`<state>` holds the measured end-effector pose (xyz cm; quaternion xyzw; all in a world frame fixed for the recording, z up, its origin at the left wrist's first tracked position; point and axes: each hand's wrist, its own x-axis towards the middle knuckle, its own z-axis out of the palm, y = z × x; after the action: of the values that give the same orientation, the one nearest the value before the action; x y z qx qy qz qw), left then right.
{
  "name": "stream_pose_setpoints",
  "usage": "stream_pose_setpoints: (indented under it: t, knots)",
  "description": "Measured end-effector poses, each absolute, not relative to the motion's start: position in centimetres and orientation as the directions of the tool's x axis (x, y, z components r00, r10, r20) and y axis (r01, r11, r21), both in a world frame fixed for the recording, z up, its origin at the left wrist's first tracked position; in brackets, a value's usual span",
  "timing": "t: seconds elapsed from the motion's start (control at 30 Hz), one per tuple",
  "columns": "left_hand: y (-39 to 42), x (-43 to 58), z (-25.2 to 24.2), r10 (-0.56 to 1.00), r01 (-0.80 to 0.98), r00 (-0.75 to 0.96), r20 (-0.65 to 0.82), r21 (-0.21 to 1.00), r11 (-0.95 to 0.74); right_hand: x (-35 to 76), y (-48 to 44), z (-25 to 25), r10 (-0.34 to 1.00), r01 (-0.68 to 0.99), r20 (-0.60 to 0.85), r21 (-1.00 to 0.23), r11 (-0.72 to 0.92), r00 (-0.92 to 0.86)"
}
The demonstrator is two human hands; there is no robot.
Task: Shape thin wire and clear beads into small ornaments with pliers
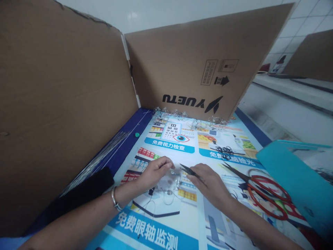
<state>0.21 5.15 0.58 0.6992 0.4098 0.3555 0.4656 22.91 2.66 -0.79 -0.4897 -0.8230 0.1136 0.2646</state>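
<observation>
Left hand (158, 170) pinches small clear piece (172, 171); right hand (208, 180) grips dark pointed metal tool (190, 171). Red-handled metal scissors (247, 178) lie nearby.

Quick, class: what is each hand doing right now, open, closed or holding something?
Left hand: closed; anything pinched is too small to tell.
Right hand: closed, holding a dark pointed tool.

Light is dim. Faint glare marks the wall (161, 12) above the printed carton (171, 66); clear bits (217, 120) along its foot look blurred.
</observation>
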Motion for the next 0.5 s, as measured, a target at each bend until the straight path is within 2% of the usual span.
stream_pose_setpoints:
  t: [0.13,0.33,0.4,0.5]
  knots:
    - [5.20,0.36,0.06,0.898,0.207,0.420,0.130,0.950,-0.234,22.96,2.84,-1.16,0.828,0.769,0.399,-0.350,0.535,-0.395]
    - [5.09,0.38,-0.14,0.883,0.201,0.436,0.174,0.938,-0.284,22.84,2.81,-1.41,0.722,0.809,0.513,-0.084,0.581,-0.465]
    - [4.92,0.37,0.01,0.886,0.224,0.424,0.187,0.927,-0.302,22.95,2.82,-1.47,0.722,0.818,0.513,-0.066,0.572,-0.464]
    - [4.65,0.39,0.34,0.885,0.283,0.415,0.211,0.895,-0.346,23.06,2.66,-1.19,0.766,0.821,0.441,-0.103,0.561,-0.468]
